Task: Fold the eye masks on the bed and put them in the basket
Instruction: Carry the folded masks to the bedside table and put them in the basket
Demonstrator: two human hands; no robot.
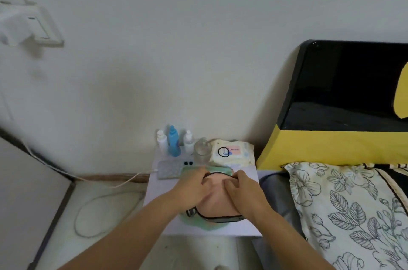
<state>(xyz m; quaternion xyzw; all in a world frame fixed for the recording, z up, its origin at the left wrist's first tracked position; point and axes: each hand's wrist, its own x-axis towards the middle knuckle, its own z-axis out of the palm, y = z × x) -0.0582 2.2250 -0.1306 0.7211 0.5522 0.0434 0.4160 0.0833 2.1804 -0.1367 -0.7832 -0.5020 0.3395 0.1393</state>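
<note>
White bedside table (247,229), beside the bed. On it: three bottles (173,141), a clear glass container (202,150), a wipes pack (231,152), a charging phone (169,169), and a green mask (198,224), apparently, under a pink eye mask (217,201).

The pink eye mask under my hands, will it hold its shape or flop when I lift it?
Probably floppy: the pink eye mask dents under the left hand and right hand, so it looks like soft padded fabric. Likely light too. Its black strap loops loose at one end and may dangle.
</note>
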